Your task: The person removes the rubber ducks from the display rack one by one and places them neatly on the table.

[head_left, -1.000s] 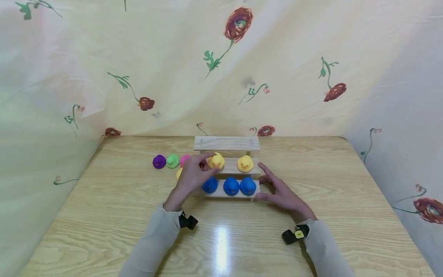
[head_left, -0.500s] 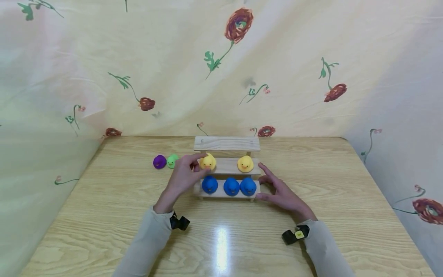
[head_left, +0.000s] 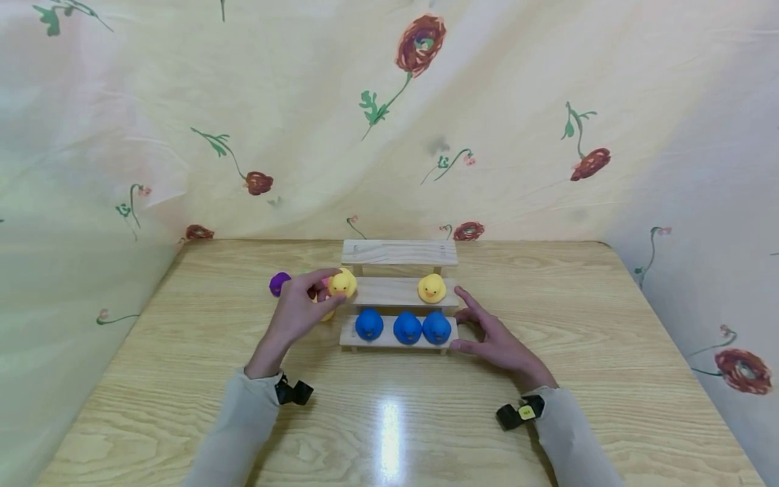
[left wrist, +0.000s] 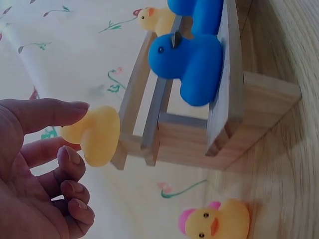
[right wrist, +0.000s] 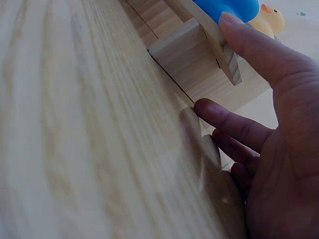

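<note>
Yellow duck [head_left: 342, 283], pinched between thumb and fingers of the left hand [head_left: 295, 311], is at the middle shelf's [head_left: 389, 291] left end, contact unclear, the board running rightward, while the farther right hand [head_left: 502, 341] spreads its fingers at the opposite end.

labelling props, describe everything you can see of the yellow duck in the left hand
Smooth and rubbery-looking, the yellow duck has a round head, orange beak and dark eyes. Roughly upright, facing the head camera, it is pinched in the left hand near the left end of the wooden stand; contact there is unclear.
</note>
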A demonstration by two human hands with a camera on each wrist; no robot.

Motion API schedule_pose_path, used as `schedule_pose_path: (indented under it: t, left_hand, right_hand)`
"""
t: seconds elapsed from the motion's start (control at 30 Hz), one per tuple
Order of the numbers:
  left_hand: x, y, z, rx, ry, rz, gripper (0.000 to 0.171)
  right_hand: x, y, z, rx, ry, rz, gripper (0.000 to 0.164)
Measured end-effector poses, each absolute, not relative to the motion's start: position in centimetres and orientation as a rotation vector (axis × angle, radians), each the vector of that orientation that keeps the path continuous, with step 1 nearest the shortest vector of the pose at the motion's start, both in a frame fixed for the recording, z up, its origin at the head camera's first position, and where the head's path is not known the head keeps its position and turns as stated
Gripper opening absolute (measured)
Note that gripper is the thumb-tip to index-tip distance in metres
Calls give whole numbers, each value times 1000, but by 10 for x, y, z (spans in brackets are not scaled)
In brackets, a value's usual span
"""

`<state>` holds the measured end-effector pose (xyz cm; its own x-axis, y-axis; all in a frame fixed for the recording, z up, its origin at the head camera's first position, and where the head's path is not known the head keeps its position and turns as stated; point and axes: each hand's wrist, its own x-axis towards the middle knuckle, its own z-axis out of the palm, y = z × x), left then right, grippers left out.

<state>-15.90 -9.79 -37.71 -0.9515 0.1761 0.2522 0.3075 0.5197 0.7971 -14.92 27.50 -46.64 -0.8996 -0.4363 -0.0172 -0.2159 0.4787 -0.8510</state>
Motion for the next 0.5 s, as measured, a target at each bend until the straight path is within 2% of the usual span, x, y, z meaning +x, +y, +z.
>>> schedule_pose_path:
  t: [0.5]
  left_hand:
    - [-157, -137, -379, -309, -2624, -1362, 37]
  right_hand:
    - [-149, 276, -466, -557, 2513, -1373, 93]
